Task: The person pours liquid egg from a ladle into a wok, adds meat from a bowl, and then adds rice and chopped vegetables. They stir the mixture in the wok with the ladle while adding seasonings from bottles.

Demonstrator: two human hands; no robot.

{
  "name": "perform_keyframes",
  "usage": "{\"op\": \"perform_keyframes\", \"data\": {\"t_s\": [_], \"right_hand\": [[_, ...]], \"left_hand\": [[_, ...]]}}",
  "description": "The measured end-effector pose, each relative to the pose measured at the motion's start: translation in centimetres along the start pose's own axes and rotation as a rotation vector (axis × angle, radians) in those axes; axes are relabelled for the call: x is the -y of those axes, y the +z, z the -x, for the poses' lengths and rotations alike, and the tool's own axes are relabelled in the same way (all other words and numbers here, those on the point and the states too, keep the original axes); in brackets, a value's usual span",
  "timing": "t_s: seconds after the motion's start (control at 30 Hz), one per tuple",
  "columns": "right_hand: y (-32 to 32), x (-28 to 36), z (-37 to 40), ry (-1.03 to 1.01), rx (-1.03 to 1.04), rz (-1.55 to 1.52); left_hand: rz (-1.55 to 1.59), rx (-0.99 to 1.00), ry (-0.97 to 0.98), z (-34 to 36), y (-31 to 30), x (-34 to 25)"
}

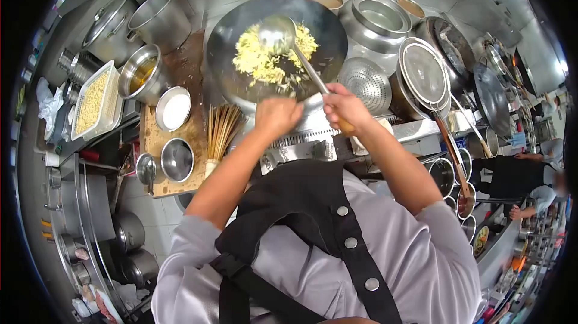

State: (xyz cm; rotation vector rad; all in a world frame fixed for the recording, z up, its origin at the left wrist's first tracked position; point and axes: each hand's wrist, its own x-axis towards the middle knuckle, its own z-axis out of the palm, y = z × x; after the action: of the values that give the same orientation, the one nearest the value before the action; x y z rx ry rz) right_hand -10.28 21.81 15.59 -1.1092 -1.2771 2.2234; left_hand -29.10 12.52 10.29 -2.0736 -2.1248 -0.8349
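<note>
A large dark wok (238, 35) sits on the stove ahead of me, with yellow fried rice (265, 62) spread across its middle. My left hand (277, 116) is closed on the wok's near rim or handle; the grip itself is hidden under the fist. My right hand (344, 107) grips the wooden handle of a long steel ladle (278, 32), whose bowl rests over the rice.
A round perforated strainer (367, 83) lies right of the wok. Steel bowls (176, 158), a bamboo brush (221, 128) and a tray of rice (93, 101) stand at the left. Pots (159, 17) line the back. Other people (530, 173) work at the far right.
</note>
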Motion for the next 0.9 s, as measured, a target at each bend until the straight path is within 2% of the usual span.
{"op": "perform_keyframes", "data": {"t_s": [0.03,0.07,0.1,0.17,0.2,0.27,0.33,0.37,0.4,0.43,0.5,0.57,0.63,0.7,0.73,0.77,0.83,0.87,0.9], "right_hand": [[0.3,0.3,-0.8,-0.115,0.017,0.16],[1.0,1.7,3.0,-0.246,-0.001,0.295],[1.3,2.9,6.3,-0.195,0.0,0.27],[-0.2,2.5,9.8,-0.135,0.07,0.148],[-0.2,2.0,10.0,-0.114,0.072,0.146],[-0.2,2.0,9.5,0.027,0.113,-0.061],[-1.1,0.1,3.1,0.133,0.117,0.01],[-0.5,-0.3,0.6,0.128,0.042,-0.028],[0.7,0.3,0.0,-0.012,0.025,0.206],[0.4,-0.7,-1.4,-0.174,0.061,0.257],[1.9,2.4,4.2,-0.19,0.012,0.261],[-0.2,2.9,8.5,-0.14,0.015,0.183],[-1.5,2.9,11.5,-0.1,0.07,0.076],[-2.4,2.5,10.4,-0.045,0.071,0.052],[-2.6,2.3,8.2,0.006,0.005,0.125],[-2.9,2.0,6.0,0.059,-0.064,0.197],[-3.0,1.6,2.4,-0.037,-0.072,0.194],[-2.1,2.2,2.6,-0.141,-0.082,0.251],[-1.7,2.9,4.2,-0.133,-0.086,0.249]], "left_hand": [[0.009,0.078,-0.07,2.5,0.0,-1.1],[0.105,0.01,0.186,7.1,0.2,-1.0],[0.116,-0.019,0.268,7.3,-1.3,-1.2],[-0.118,0.179,0.046,3.3,-5.1,-2.3],[-0.054,0.133,0.08,1.2,-5.7,-1.1],[0.029,-0.016,0.108,-1.8,-3.9,0.4],[0.036,-0.086,0.144,-1.3,-1.0,1.0],[0.001,-0.044,0.097,-0.1,-0.3,0.4],[-0.035,-0.011,0.049,1.0,0.0,-0.4],[-0.003,0.1,0.004,3.4,-0.2,-1.3],[0.047,0.175,0.109,7.6,-0.7,-1.4],[-0.109,0.081,0.121,5.6,-4.1,-2.5],[-0.095,0.172,-0.002,1.2,-6.0,-1.5],[-0.055,0.041,0.062,-1.9,-4.3,0.3],[-0.017,-0.073,0.089,-1.9,-2.0,1.0],[-0.011,-0.068,0.1,-1.1,-0.9,0.9],[-0.084,0.005,0.028,1.3,0.2,0.0],[-0.059,0.083,0.043,3.9,0.0,-0.6],[-0.035,0.166,0.05,6.2,-0.2,-1.1]]}}
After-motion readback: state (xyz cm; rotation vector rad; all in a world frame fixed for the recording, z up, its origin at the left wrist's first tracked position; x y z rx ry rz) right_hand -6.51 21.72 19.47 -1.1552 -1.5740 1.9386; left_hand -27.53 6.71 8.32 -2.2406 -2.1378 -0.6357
